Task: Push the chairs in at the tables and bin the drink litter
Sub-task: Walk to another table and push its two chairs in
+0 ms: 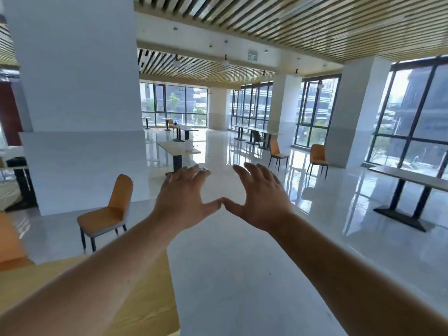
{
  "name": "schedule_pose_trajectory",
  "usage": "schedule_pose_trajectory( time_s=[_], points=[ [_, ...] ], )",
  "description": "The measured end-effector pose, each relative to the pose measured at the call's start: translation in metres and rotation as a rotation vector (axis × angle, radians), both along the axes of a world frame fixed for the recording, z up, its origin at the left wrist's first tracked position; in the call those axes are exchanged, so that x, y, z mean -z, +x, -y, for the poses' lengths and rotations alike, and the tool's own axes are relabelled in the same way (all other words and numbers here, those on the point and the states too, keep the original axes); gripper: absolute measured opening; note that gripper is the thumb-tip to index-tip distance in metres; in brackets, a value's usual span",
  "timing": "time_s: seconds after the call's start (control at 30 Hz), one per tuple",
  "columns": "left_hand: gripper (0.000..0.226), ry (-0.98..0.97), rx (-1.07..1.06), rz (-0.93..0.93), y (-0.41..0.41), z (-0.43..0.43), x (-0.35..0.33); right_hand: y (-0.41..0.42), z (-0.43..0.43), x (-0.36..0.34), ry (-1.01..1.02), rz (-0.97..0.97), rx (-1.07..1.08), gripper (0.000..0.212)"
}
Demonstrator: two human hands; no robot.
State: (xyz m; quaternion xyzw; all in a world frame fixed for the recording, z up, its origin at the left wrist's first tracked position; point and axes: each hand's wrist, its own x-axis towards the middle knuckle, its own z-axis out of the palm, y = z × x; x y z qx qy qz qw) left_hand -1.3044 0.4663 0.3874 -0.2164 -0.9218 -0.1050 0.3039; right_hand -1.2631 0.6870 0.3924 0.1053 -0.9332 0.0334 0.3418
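A bright hall with a glossy white floor [242,263] and tall windows. Both bare hands reach forward, fingers spread, thumb tips touching, holding nothing: left hand [184,192], right hand [260,197]. An orange chair [106,212] stands at 9 o'clock, apart from any table. At 12 o'clock, a table [178,147] carries what may be a pale drink container [188,144].

Open floor [242,263] extends ahead, unobstructed. Left: a wooden table [135,299] at the near edge, an orange chair [106,212] and a white pillar [80,105]. Right: a table [412,178]. Farther tables and chairs appear well apart.
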Motion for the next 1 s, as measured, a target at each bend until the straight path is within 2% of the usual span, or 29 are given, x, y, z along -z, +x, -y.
schedule_pose_trajectory(
  time_s=[0.23, 0.4, 0.6, 0.73, 0.87, 1.0],
  points=[
    [0.092, -0.029, 0.023, 0.010, -0.113, -0.101, 0.017, -0.115, -0.103, 0.004, 0.000, 0.000, 0.033, 0.093],
    [0.096, -0.054, 0.040, -0.018, -0.246, -0.151, 0.028, -0.231, -0.147, 0.017, 0.077, 0.032, 0.065, 0.093],
    [0.099, -0.095, 0.063, 0.021, -0.410, -0.214, 0.018, -0.367, -0.215, 0.000, 0.174, 0.073, 0.114, 0.091],
    [0.096, -0.103, 0.074, 0.034, -0.503, -0.261, 0.003, -0.455, -0.263, -0.011, 0.161, 0.078, 0.126, 0.088],
    [0.091, -0.106, 0.070, 0.016, -0.603, -0.299, 0.017, -0.562, -0.306, 0.001, 0.135, 0.061, 0.095, 0.084],
    [0.089, -0.128, -0.019, 0.045, -0.712, -0.315, 0.039, -0.695, -0.333, 0.022, 0.116, 0.071, 0.015, 0.083]
  ],
)
